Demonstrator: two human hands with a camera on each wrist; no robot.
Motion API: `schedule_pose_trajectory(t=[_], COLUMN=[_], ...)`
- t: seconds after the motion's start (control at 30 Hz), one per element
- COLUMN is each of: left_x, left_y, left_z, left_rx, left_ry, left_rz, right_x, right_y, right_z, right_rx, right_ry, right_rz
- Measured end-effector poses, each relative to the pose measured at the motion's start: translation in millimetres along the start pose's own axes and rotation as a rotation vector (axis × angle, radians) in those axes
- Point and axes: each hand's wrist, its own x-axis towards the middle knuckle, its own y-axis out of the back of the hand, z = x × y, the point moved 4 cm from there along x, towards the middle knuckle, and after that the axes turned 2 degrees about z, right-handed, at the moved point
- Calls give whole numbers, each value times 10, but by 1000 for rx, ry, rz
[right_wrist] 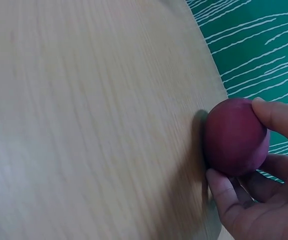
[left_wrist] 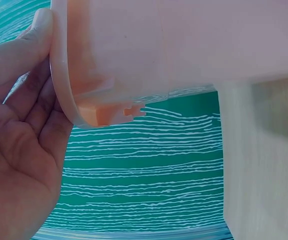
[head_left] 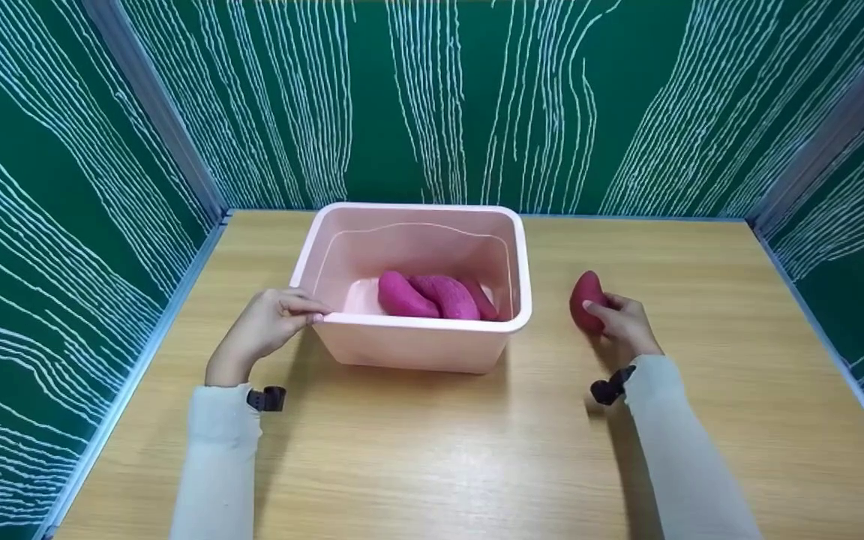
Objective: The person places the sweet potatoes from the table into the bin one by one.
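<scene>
A pink plastic bin (head_left: 409, 346) stands on the wooden table, left of the middle. At its front left corner my left hand (head_left: 267, 326) pinches the rim, thumb and fingers on either side of it, as the left wrist view shows at the bin's rim (left_wrist: 59, 65). Inside, several curved purple-pink sweet potatoes (head_left: 406, 296) lie together toward the right. To the right of the bin, my right hand (head_left: 629, 324) holds a dark red sweet potato (head_left: 586, 300) between thumb and fingers. In the right wrist view that sweet potato (right_wrist: 235, 137) shows end-on, close over the table.
The wooden table (head_left: 417, 450) runs up to green walls (head_left: 372, 97) with white wavy lines at the back and both sides. Grey metal posts (head_left: 154, 97) mark the corners. Each wrist carries a dark strap with a small camera (head_left: 273, 398).
</scene>
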Motion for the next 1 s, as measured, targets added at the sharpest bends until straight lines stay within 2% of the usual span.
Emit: schedule_pose_trajectory(t=[0.2,0.33,0.5,0.77,1.0], left_x=[-2,-8,-17,-10,-11], left_y=[-4,-2,-2,-2,6], left_z=[2,-6,-12,-4,23], left_rx=[-1,-4,-11,-15,9], left_ry=[12,30,29,28,-14], left_rz=[-6,-12,-20,-18,12], right_x=[-15,10,-107,-261,-291], right_y=[-32,-39,-74,-37,-20], right_z=[19,51,-35,-238,-388], right_rx=[-3,52,119,-12,1], right_ry=[13,-34,-80,-29,57], right_rz=[0,-21,-56,-87,-123])
